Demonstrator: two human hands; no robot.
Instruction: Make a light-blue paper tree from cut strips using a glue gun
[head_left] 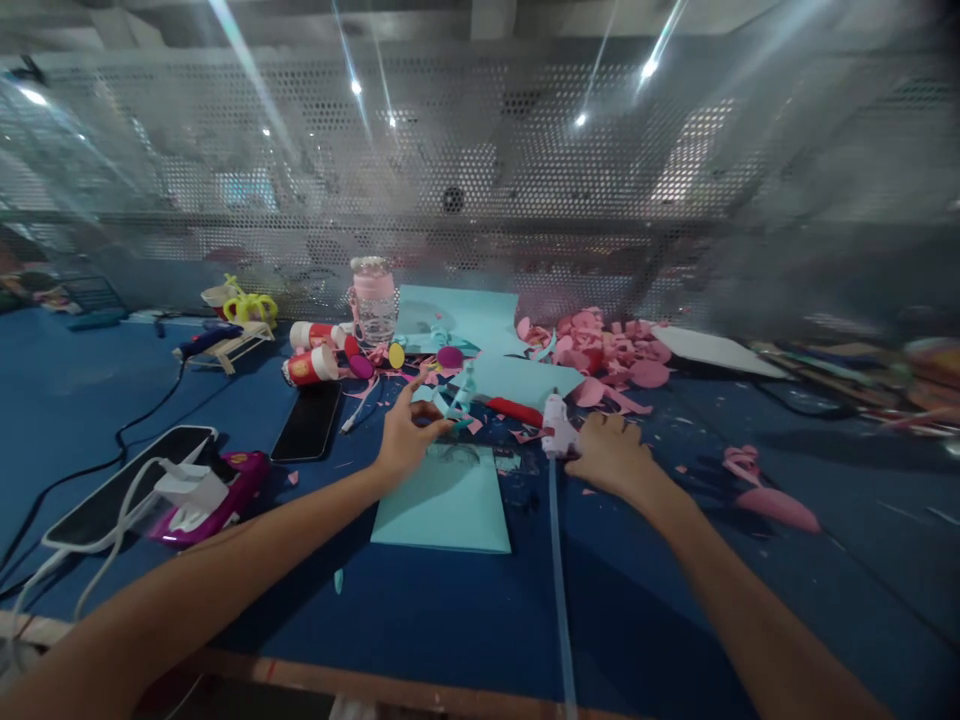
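My left hand [405,435] pinches a small light-blue paper cutout [459,397] above a light-blue sheet [444,505] on the blue table [420,610]. My right hand [611,455] is closed around a white glue gun [556,425], whose pale cord runs toward the near edge. A red-handled tool [516,410] lies just behind the two hands, between them.
Pink paper scraps [607,355] pile at the back right. More blue sheets [459,315], a pink-lidded jar [373,297], red-and-white cups [311,365], a black phone [307,422], a magenta device [217,495] with white cable, and a perforated metal screen [480,170] behind.
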